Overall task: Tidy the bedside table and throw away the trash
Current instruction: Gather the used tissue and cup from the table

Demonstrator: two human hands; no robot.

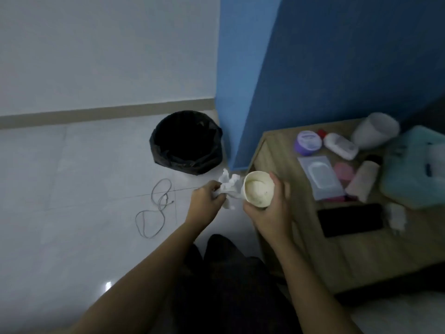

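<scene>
My left hand (207, 200) grips a crumpled white tissue (229, 186) over the floor. Beside it, my right hand (272, 213) holds a cream paper cup (258, 189), its open mouth facing me, just off the left edge of the wooden bedside table (361, 256). A round bin with a black liner (186, 142) stands on the floor beyond both hands, against the blue wall corner.
On the bedside table lie a purple jar (308, 142), a white bottle (340, 145), a white pot (375, 130), a clear packet (321, 177), a pink item (344, 172), a roll (362, 180), a black phone (350, 219), a white charger (396, 216) and a teal pouch (414, 165). A grey cable (156, 208) coils on the floor tiles.
</scene>
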